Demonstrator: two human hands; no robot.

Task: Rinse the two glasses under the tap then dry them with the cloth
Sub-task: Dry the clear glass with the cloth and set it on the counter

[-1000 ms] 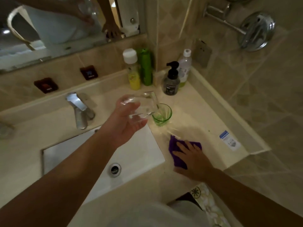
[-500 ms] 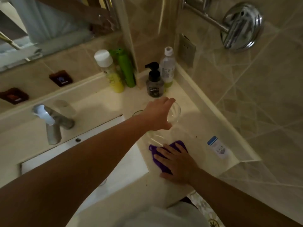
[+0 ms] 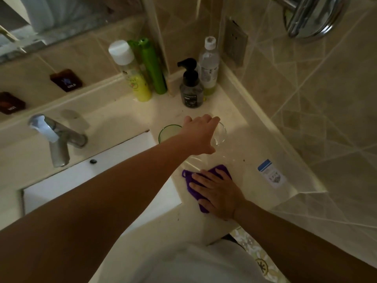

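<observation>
Since a second ago the left hand point(image 3: 201, 137) has carried the clear glass point(image 3: 219, 134) from above the sink point(image 3: 98, 176) over to the right and set it low on the counter point(image 3: 251, 144), just beside the green glass point(image 3: 169, 133). Left fingers curl down over the clear glass's rim from above, holding it; whether its base fully touches the counter cannot be told. Green glass stands upright on the counter at the sink's far right corner, left of the clear one, partly behind the left wrist.

Right hand point(image 3: 216, 192) has stayed put: fingers straight and spread, palm pressed flat on the purple cloth point(image 3: 188, 176), which lies on the counter near the sink's right edge, nearer the person than both glasses.

Tap point(image 3: 54, 137) sits at the far left of the sink; no water visible from it. In the far corner: a yellow bottle point(image 3: 134, 78) with a white cap, a green bottle point(image 3: 152, 66), a dark pump bottle point(image 3: 190, 88), a clear water bottle point(image 3: 209, 66). A small white-and-blue packet point(image 3: 270, 173) lies on the counter to the right, well apart from the cloth. Chrome fitting point(image 3: 312, 15) on the right wall.
</observation>
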